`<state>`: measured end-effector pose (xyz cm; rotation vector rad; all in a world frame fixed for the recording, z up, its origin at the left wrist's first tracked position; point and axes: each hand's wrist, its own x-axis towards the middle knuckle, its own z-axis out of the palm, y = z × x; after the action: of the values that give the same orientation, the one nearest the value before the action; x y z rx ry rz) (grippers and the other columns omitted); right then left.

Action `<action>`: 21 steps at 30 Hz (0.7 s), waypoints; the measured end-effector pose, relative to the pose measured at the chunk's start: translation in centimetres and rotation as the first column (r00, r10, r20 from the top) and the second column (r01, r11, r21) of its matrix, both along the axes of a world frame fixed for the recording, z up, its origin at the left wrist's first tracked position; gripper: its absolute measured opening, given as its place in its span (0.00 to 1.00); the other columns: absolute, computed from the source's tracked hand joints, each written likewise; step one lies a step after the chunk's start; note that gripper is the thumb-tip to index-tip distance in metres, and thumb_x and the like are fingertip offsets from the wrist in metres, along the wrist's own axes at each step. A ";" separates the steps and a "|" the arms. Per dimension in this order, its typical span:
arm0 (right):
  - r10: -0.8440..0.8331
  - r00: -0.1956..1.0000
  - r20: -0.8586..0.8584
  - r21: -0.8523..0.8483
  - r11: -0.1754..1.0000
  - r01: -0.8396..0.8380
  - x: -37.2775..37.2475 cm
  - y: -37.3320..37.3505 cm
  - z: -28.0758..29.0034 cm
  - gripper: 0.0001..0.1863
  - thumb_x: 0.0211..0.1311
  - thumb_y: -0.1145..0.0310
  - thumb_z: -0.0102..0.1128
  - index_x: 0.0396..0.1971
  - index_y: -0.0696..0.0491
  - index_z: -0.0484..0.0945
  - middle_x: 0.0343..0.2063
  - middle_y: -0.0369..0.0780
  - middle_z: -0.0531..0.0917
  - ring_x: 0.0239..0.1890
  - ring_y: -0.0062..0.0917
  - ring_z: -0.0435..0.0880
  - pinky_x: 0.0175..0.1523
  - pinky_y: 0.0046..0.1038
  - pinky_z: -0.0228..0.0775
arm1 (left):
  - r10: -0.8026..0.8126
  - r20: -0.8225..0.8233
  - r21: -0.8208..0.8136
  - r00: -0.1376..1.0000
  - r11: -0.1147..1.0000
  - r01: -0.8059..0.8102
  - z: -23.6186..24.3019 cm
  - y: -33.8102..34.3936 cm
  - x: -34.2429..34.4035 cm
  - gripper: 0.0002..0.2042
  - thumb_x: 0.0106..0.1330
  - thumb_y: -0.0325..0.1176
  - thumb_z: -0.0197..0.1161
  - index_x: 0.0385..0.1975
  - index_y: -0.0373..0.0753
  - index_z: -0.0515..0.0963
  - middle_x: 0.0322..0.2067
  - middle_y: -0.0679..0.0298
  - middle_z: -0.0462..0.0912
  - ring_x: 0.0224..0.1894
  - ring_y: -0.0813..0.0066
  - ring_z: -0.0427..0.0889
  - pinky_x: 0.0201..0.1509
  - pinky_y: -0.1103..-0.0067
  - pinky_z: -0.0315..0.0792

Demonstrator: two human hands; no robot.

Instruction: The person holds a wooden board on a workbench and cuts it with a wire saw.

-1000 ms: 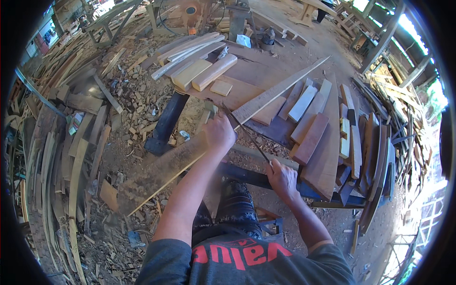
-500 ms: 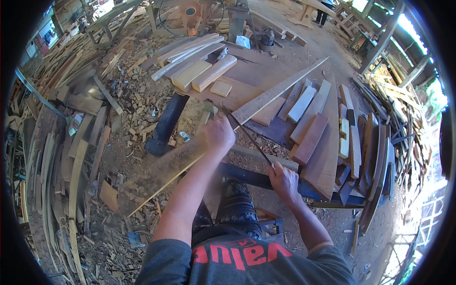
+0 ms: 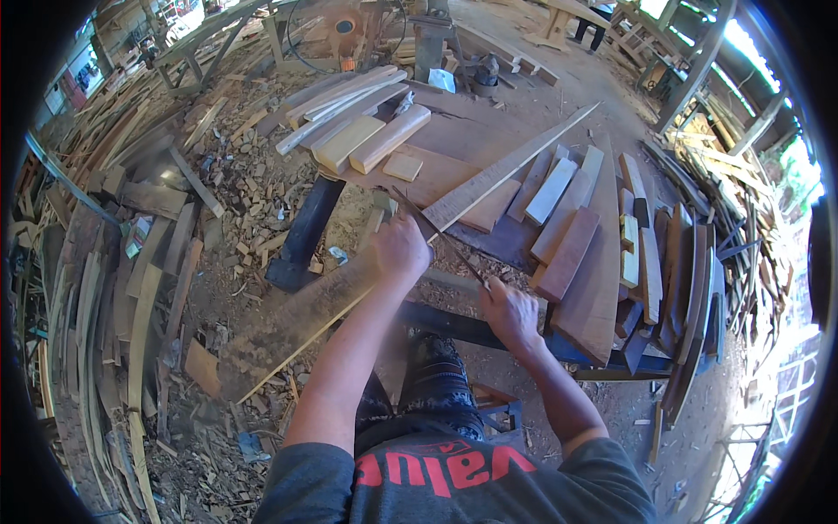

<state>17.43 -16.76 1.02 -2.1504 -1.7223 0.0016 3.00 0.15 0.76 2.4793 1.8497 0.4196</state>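
Note:
A long tapering wooden board point(image 3: 489, 179) runs slantwise from the far right to the near left, lying partly over the worktable point(image 3: 445, 144). My left hand point(image 3: 401, 249) is closed on the board near its middle, with the fingertips mostly hidden. In my right hand point(image 3: 512, 312), the fingers wrap the near end of a long, thin, dark saw-like tool point(image 3: 458, 252). Its blade shows nearly edge-on, so its teeth cannot be made out. It crosses the board just right of my left hand, and its tip sticks out beyond.
Several wood blocks and planks, among them a reddish block point(image 3: 567, 253), lie on the table's right side. Pale thick blocks point(image 3: 390, 138) sit at the far left of it. Offcuts point(image 3: 244, 210) litter the ground, with stacked strips point(image 3: 96, 306) at left. Far off stands a person point(image 3: 594, 26).
My right hand has slid forward and left with the tool, whose tip now reaches farther past the board. The left hand and the board have barely moved.

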 end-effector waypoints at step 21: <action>0.014 1.000 0.001 0.002 1.000 -0.014 -0.2 1.6 0.4 0.14 0.66 0.57 0.54 0.27 0.51 0.73 0.18 0.44 0.81 0.22 0.41 0.83 0.29 0.45 0.72 | -0.006 0.011 -0.020 1.000 1.000 0.006 0.3 0.0 0.2 0.11 0.55 0.31 0.60 0.38 0.38 0.76 0.35 0.59 0.83 0.41 0.62 0.83 0.43 0.61 0.73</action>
<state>17.24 -15.13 1.37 -2.1370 -1.7367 0.0028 3.21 0.17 1.05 2.4635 1.8328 0.4113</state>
